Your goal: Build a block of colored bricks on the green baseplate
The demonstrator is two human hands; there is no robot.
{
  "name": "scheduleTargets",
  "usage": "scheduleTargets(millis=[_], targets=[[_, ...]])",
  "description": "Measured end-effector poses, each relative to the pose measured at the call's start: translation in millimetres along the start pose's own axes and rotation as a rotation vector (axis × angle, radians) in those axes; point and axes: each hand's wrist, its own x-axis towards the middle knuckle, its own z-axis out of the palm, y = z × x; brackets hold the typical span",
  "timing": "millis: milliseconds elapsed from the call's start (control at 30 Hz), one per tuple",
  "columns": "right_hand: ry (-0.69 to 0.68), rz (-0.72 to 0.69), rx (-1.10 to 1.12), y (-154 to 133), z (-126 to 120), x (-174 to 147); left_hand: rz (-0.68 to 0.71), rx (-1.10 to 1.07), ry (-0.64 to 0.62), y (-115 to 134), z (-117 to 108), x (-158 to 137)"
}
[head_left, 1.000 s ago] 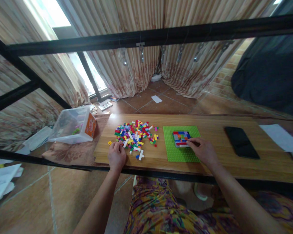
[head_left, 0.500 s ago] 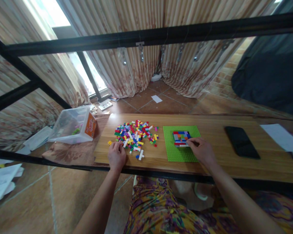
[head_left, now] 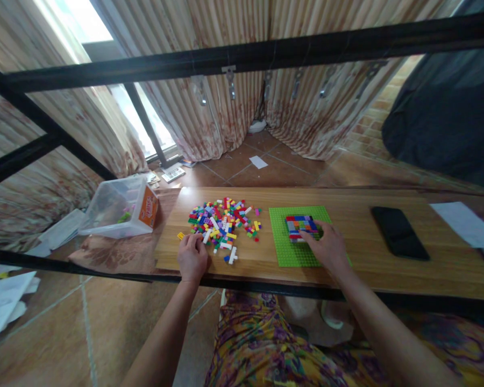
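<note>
Apparently lettered label (head_left: 148,207), head view: orange, on the clear box (head_left: 108,216); too small to read.
Brick block (head_left: 298,226): on the green baseplate (head_left: 294,259), partly covered by the right hand (head_left: 329,248).
Hands: right thumb and fingers parted at the block, grip unclear; left hand (head_left: 192,257) curled beside loose bricks (head_left: 221,220), fingertips hidden, cannot tell whether gripping.

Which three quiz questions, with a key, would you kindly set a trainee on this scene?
1. Which hand is at the brick build on the green baseplate?
2. True or false: the clear plastic box stands left of the baseplate.
3. What lies nearest the left hand? A: white paper; B: loose bricks; C: a black phone.

Key: 1. The right hand. 2. True. 3. B.
</note>
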Motion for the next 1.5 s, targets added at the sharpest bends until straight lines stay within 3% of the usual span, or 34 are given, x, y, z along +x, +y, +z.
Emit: scheduleTargets(millis=[367,733,1067,1500], targets=[[-0.053,-0.085,-0.020,1,-10,-2,0.006,-0.001,0.008,2,-1,0],[0.010,-0.202,-0.042,-3,-13,-7,-0.012,-0.007,-0.007,3,-2,0],[0.031,-0.068,-0.156,-35,8,-28,-0.015,-0.006,-0.007,1,-1,0],[0.075,-0.077,-0.044,-29,11,-29,-0.012,-0.011,-0.004,3,-2,0]])
